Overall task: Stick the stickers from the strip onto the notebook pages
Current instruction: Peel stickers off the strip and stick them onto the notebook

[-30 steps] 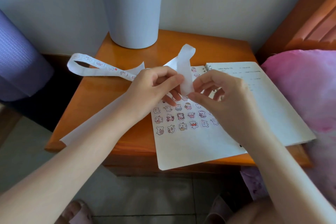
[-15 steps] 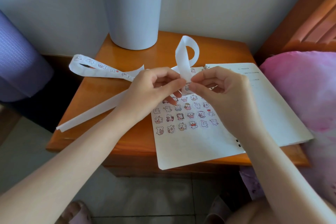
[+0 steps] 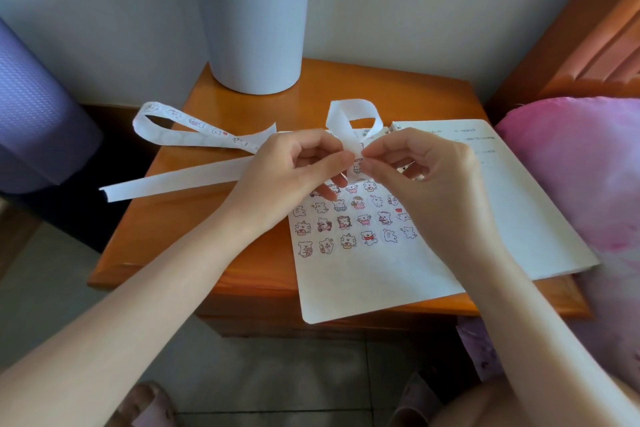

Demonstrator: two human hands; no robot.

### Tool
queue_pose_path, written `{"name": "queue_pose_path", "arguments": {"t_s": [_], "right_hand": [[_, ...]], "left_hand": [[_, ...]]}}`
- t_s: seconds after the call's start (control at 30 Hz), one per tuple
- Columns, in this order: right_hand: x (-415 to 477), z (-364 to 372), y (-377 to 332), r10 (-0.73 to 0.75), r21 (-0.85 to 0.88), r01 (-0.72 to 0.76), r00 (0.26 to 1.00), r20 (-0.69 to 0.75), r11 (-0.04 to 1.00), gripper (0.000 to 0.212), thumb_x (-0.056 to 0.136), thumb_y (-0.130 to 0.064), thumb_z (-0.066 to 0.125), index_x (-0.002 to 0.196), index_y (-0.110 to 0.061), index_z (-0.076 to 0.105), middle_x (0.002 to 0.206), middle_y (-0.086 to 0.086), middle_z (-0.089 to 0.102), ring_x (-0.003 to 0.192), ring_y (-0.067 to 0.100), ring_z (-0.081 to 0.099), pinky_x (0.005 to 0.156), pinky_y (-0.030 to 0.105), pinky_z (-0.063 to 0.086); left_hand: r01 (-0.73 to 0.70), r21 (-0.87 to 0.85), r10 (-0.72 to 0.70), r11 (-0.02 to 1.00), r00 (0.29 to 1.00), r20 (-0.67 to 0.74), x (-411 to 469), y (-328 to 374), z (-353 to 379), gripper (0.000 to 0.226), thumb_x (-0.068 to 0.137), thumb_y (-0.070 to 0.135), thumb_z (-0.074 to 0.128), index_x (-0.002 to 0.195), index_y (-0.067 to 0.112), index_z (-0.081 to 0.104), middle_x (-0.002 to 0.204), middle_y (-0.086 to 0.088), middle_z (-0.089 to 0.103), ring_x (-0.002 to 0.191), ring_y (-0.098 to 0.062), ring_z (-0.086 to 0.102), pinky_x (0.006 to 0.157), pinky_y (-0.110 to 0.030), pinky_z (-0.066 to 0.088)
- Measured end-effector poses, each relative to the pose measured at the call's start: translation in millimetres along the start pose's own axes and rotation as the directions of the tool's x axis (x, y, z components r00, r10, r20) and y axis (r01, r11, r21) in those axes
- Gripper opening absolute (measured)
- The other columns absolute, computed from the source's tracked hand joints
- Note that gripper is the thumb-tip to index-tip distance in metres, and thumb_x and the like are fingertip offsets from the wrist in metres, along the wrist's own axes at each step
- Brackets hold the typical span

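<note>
An open spiral notebook (image 3: 374,274) lies on the wooden bedside table (image 3: 173,239), its left page carrying several small cartoon stickers (image 3: 346,222) in rows. A long white sticker strip (image 3: 194,126) loops off to the left and curls into a loop above my hands. My left hand (image 3: 294,170) pinches the strip between thumb and fingers over the top of the page. My right hand (image 3: 419,170) meets it there, thumb and forefinger pinching at the strip's hanging part where a sticker shows.
A grey plastic bin (image 3: 252,17) stands at the table's back edge against the wall. A pink bedcover (image 3: 585,163) and wooden headboard (image 3: 588,38) lie to the right. A purple object (image 3: 31,114) is at the left. Tiled floor lies below the table's front edge.
The strip's upper end has curled over into a full loop above my hands. Both hands have drawn closer together at the strip, and the loose tail at the left has dropped lower.
</note>
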State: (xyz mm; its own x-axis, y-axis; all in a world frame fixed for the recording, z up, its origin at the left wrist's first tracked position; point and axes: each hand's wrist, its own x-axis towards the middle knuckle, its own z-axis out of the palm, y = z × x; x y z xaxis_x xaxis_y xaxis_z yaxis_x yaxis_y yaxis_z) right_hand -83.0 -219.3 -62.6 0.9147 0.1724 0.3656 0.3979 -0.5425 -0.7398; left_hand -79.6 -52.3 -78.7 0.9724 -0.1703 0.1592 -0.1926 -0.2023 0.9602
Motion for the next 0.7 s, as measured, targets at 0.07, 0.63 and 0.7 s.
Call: {"name": "queue_pose_path", "arguments": {"t_s": [0.07, 0.63, 0.7], "right_hand": [[-0.2, -0.2, -0.1, -0.007, 0.001, 0.007, 1.000, 0.003, 1.000, 0.008, 0.080, -0.015, 0.073, 0.087, -0.016, 0.070, 0.077, -0.010, 0.070, 0.072, 0.005, 0.065, 0.062, 0.017, 0.050], [-0.6, -0.2, -1.8, -0.027, -0.050, 0.029, 0.999, 0.033, 0.998, 0.007, 0.080, -0.013, 0.072, 0.086, -0.013, 0.069, 0.077, -0.008, 0.069, 0.073, 0.002, 0.061, 0.062, 0.004, 0.041], [-0.8, 0.3, -2.2, -0.019, -0.071, 0.022, 0.999, 0.040, 0.997, 0.006, 0.080, -0.013, 0.072, 0.085, -0.014, 0.069, 0.077, -0.009, 0.068, 0.074, 0.002, 0.060, 0.062, 0.004, 0.040]], "left_hand": [[0.002, -0.004, -0.002, 1.000, 1.000, 0.002, 0.2, 0.1, -0.6, 0.009, 0.088, 0.017, 0.062, 0.091, 0.010, 0.068, 0.077, 0.002, 0.069, 0.072, -0.009, 0.068, 0.060, -0.019, 0.056], [0.016, 0.001, -0.016, 1.000, 1.000, 0.005, -0.2, 0.5, 0.6, 0.010, 0.089, 0.019, 0.062, 0.086, 0.013, 0.069, 0.079, 0.000, 0.070, 0.073, -0.011, 0.069, 0.061, -0.019, 0.056], [0.021, 0.001, -0.021, 1.000, 1.000, 0.003, 0.4, 0.1, 0.5, 0.014, 0.089, 0.019, 0.061, 0.086, 0.009, 0.070, 0.077, 0.001, 0.070, 0.071, -0.010, 0.069, 0.061, -0.018, 0.056]]}}
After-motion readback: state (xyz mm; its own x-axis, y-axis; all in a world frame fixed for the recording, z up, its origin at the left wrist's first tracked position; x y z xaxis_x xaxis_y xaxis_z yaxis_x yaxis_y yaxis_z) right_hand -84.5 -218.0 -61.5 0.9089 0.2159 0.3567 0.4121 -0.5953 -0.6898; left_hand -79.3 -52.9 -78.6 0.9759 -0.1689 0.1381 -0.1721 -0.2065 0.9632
